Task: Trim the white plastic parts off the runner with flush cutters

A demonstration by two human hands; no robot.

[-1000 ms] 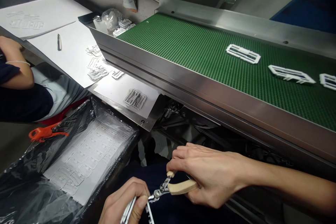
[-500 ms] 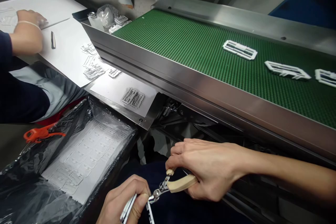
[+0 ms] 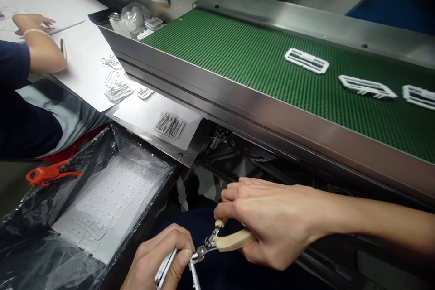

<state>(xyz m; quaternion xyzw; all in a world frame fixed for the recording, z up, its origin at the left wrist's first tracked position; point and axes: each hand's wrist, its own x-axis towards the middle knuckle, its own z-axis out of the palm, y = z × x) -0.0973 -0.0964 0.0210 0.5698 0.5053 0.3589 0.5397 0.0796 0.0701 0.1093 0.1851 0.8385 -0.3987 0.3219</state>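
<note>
Low in the view, my right hand (image 3: 268,222) is wrapped round the cream handles of a pair of nippers (image 3: 234,240). Their metal jaws point left and meet the white plastic part (image 3: 165,268) beside my left thumb. My left hand (image 3: 161,253) pinches that part between thumb and fingers; a thin white strip of it hangs below the jaws. My fingers hide much of the part, and the jaw tips are partly covered. Beyond my hands, a white plastic frame (image 3: 306,60) lies on the green conveyor belt (image 3: 238,50).
A steel rail (image 3: 258,99) edges the belt. At left, a bin lined with black plastic (image 3: 136,240) holds printed white sheets, with an orange-handled tool (image 3: 50,173) at its rim. A co-worker's arm (image 3: 45,47) rests over white sheets; cut pieces (image 3: 171,125) lie on a small ledge.
The whole view has shifted slightly. The co-worker's forearm has moved a little, and its hand sits farther left. My hands and the nippers hold nearly the same pose.
</note>
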